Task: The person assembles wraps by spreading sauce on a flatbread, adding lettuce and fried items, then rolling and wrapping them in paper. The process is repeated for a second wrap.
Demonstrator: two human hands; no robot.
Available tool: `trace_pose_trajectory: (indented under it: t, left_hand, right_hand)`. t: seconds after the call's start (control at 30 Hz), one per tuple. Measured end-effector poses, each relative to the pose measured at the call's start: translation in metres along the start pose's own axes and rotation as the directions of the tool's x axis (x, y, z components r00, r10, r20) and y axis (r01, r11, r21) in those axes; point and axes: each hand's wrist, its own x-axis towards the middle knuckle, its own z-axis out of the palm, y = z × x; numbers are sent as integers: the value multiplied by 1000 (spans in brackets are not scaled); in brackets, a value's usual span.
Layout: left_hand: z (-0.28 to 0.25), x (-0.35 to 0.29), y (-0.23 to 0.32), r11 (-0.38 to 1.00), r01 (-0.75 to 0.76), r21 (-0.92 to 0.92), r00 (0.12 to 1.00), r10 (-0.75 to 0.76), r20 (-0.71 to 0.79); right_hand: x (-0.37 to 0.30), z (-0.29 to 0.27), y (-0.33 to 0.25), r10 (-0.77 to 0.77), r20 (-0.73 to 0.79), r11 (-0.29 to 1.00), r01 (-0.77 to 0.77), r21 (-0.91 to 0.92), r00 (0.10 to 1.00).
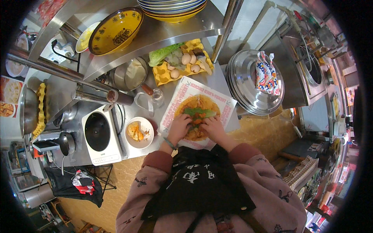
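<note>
A round golden flatbread (194,101) lies on printed white paper (229,112) at the counter's front edge. Across it are a green lettuce leaf (200,112) and orange-brown filling. My left hand (180,128) reaches in from the left with fingers bent over the filling, at the near side of the leaf. From the right, my right hand (213,127) meets it, fingers curled down on the greens. Both hands seem to pinch leafy green pieces between them; the fingertips are partly hidden.
Left of the paper sit a white bowl (149,141) with yellow food and an induction cooker (112,149). Behind are a yellow egg tray (161,77) with eggs and lettuce, and a glass jar (158,97). Stacked steel lids (243,87) stand right. A steel shelf (175,35) overhangs the back.
</note>
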Motion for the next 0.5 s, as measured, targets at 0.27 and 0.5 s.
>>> trace_pose_trajectory:
  t: [0.27, 0.5]
  left_hand:
    - [-4, 4, 14, 997, 55, 62, 998, -55, -2]
    - [-7, 6, 15, 991, 91, 97, 995, -95, 31]
  right_hand:
    - [-3, 4, -9, 64, -74, 998, -66, -18, 995]
    - [-4, 9, -11, 170, -82, 985, -172, -27, 982]
